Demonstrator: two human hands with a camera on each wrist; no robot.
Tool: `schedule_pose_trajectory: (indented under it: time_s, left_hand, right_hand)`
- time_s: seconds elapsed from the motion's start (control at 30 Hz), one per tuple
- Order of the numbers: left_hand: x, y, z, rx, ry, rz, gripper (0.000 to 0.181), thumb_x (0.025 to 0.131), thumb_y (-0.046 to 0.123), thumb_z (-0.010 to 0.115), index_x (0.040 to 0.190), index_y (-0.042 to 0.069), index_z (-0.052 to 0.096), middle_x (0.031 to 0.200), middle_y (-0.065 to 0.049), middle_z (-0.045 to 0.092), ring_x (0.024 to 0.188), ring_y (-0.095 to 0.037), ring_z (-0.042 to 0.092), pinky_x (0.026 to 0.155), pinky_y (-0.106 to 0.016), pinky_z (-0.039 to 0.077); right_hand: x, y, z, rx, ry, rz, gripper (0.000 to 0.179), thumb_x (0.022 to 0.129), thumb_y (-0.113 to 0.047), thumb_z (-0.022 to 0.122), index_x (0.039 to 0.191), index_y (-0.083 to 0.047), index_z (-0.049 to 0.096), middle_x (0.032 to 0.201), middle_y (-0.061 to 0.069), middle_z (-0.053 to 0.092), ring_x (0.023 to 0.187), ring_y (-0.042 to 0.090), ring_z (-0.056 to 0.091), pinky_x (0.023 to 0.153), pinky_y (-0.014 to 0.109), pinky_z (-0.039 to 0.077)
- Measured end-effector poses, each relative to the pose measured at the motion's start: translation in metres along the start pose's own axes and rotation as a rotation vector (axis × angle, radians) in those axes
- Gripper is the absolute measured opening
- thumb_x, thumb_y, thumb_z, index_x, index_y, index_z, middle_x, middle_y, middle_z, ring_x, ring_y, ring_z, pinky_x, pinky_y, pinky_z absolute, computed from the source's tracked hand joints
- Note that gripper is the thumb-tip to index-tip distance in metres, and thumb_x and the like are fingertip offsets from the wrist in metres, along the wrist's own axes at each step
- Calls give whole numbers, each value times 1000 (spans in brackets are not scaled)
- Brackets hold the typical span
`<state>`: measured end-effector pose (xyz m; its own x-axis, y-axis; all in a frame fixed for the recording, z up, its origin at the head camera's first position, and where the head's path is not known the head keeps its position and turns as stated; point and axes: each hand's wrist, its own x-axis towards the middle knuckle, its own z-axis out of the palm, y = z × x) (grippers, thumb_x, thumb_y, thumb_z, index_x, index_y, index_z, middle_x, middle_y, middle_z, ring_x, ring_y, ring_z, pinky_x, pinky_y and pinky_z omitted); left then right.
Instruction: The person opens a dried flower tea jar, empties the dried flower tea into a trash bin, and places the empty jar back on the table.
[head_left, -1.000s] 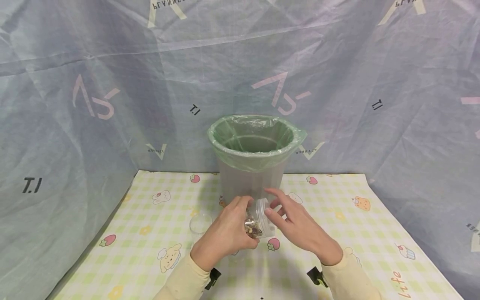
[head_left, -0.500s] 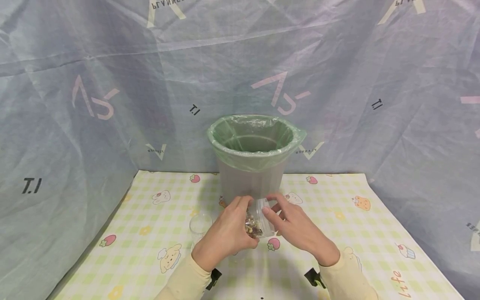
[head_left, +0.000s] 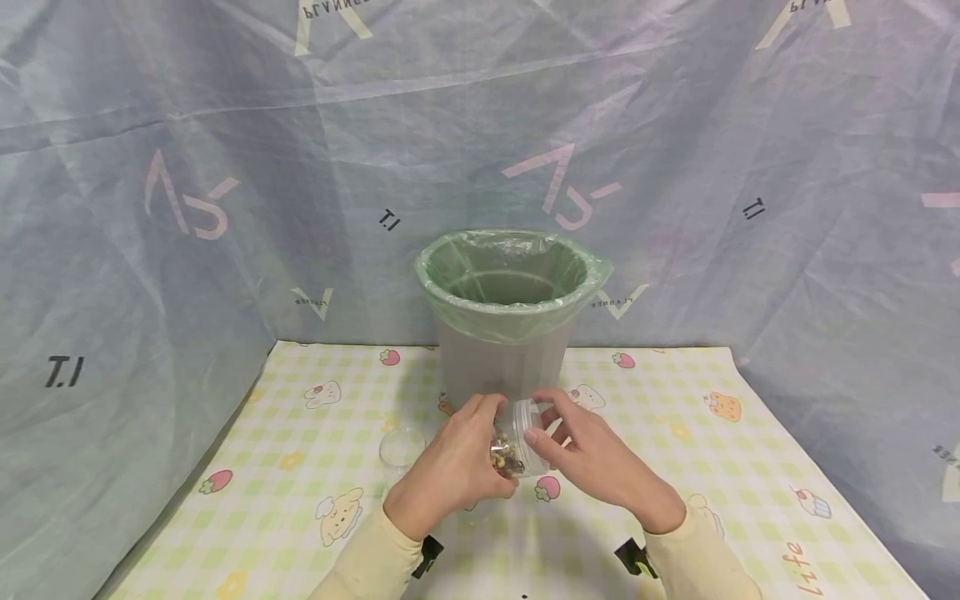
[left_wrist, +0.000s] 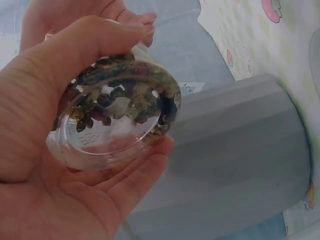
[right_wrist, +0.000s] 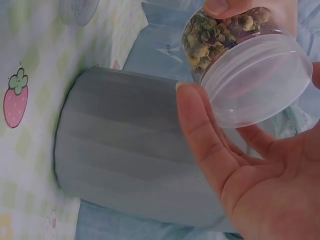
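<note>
My left hand grips a clear plastic jar of dried flower buds, tilted onto its side in front of the bin. Thumb and fingers wrap its base end in the left wrist view, where the buds show through the bottom. The jar's translucent screw lid faces right. Around that lid, my right hand has its thumb at the near rim and its fingers curled at the far edge. The right palm stands apart from the lid's flat face.
Just beyond the hands stands a grey bin lined with a green bag. A clear round container sits on the checked tablecloth, left of the left hand. Blue-grey fabric encloses the back and sides.
My right hand closes in on the lid from the right, and its fingers shift around the rim. The left hand and the jar stay nearly in place.
</note>
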<state>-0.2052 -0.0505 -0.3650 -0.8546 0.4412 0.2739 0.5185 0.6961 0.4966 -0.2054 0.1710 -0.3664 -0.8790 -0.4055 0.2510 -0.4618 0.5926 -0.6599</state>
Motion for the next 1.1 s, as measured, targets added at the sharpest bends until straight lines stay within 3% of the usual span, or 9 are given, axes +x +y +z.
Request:
schedule_pose_trajectory:
  time_s: [0.37, 1.1]
  left_hand:
    - [0, -1, 2, 4, -7, 9, 91, 65, 25, 95, 142, 8, 50, 121, -4, 58, 85, -13, 54, 76, -28, 52]
    - [1, -1, 2, -20, -20, 18, 88, 65, 23, 94, 140, 7, 52, 125, -6, 59, 90, -13, 58, 77, -28, 53]
  right_hand:
    - [-4, 6, -1, 38, -20, -101, 56, 102, -37, 64, 151, -20, 41, 124, 2, 59, 91, 10, 67, 77, 29, 58]
    - [-10, 13, -2, 97, -11, -291, 70, 93, -17, 75, 153, -23, 39, 148, -5, 45, 117, 21, 59, 86, 35, 59]
